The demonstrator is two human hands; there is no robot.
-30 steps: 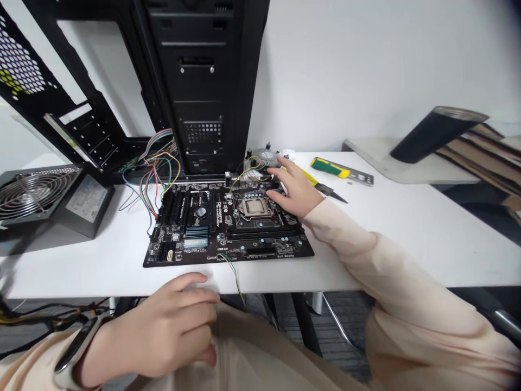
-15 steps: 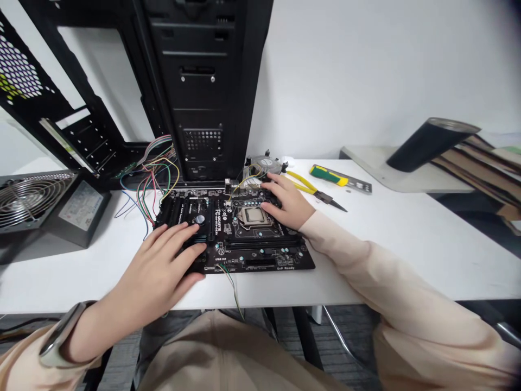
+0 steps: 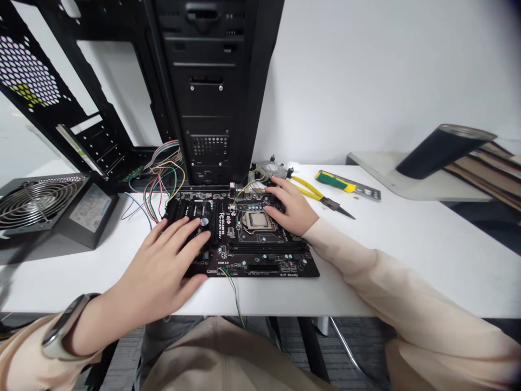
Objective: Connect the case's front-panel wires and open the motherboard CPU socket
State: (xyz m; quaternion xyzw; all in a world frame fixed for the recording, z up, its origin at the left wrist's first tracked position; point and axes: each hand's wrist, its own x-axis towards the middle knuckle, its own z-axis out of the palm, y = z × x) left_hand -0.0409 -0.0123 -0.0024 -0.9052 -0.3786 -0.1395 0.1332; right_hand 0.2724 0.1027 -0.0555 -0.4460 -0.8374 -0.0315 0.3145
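Observation:
A black motherboard [image 3: 280, 267] lies flat on the white table, with a metal-framed CPU [image 3: 257, 220] in its socket. My left hand [image 3: 165, 266] rests over the slots at the board's left end, fingers spread, the thumb by its front edge. On the far right part of the board lies my right hand [image 3: 291, 206], fingers apart near the ports and a yellow wire. Neither hand is closed round anything. Coloured wires [image 3: 163, 168] run from the black computer case [image 3: 211, 108] down to the board's left side. A green and white wire hangs off the table's front edge.
At the left stands a power supply [image 3: 87, 212] with a fan. Behind my right hand are a round cooler [image 3: 271, 169], yellow-handled pliers [image 3: 321, 198] and a green and yellow tool [image 3: 345, 184]. A dark cylinder [image 3: 439, 149] leans at the right.
The whole view has shifted, so the scene sits slightly lower and farther right. My left fingers have spread a little over the slots. My right hand stays at the same place on the board.

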